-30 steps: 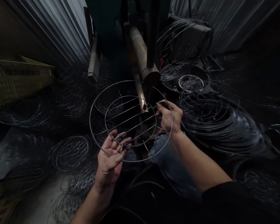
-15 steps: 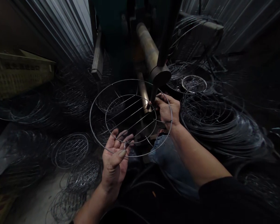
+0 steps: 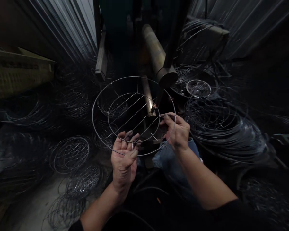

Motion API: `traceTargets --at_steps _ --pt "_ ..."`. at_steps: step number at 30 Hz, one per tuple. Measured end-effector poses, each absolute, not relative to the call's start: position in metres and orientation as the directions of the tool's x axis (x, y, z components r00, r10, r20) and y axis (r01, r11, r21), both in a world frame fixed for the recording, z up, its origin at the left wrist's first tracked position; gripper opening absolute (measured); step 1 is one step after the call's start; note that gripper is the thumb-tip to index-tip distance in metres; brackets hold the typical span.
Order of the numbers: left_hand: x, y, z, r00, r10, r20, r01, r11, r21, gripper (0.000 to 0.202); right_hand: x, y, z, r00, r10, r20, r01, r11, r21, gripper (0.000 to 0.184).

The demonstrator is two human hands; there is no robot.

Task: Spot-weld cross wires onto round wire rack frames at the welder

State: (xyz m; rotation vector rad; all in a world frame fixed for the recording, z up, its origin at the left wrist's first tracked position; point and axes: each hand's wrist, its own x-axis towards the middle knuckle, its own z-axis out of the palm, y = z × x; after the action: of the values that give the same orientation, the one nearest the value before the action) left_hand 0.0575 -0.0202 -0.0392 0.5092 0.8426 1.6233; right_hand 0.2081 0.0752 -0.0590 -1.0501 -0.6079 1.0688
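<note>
I hold a round wire frame point(image 3: 100, 96), two concentric rings joined by straight cross wires, flat in front of me. My left hand point(image 3: 124, 157) cradles its near rim, palm up, fingers curled round the wire. My right hand point(image 3: 178, 131) pinches the right side of the frame near the inner ring. The pointed tip of a welding electrode point(image 3: 167, 77) comes down onto the inner ring just left of my right hand, with a small glow at the contact point point(image 3: 154, 105).
Finished wire frames point(image 3: 71, 154) lie on the floor at the left. Large stacks of wire rings point(image 3: 221, 128) pile up on the right. A metal cylinder point(image 3: 153, 51) of the machine runs back ahead, corrugated sheet walls point(image 3: 62, 29) behind. My jeans-clad knee point(image 3: 167, 158) shows below.
The frame has been turned and drawn slightly nearer. My right hand slid down along the right rim, away from the electrode tip. My left hand shifted right along the near rim.
</note>
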Motion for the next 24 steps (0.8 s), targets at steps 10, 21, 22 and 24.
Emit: traceTargets --at_steps 10,21,22,24 --pt "0.018 0.008 -0.086 -0.299 0.909 -0.290 -0.633 0.039 0.773 0.045 0.236 0.105 -0.071 0.363 0.930 -0.051 -0.413 0.111 -0.904 0.033" --pt "0.007 0.043 -0.027 -0.552 0.828 0.103 -0.371 -0.354 0.859 0.035 0.237 0.108 -0.058 0.475 0.878 0.066 -0.237 0.200 -0.951 0.022" --pt "0.008 0.045 -0.026 -0.554 0.825 0.112 -0.349 -0.352 0.869 0.032 0.237 0.109 -0.058 0.474 0.878 0.070 -0.236 0.203 -0.950 0.022" --pt "0.007 0.051 -0.028 -0.541 0.836 0.090 -0.349 -0.321 0.880 0.033 0.239 0.110 -0.058 0.464 0.884 0.059 -0.263 0.201 -0.944 0.022"
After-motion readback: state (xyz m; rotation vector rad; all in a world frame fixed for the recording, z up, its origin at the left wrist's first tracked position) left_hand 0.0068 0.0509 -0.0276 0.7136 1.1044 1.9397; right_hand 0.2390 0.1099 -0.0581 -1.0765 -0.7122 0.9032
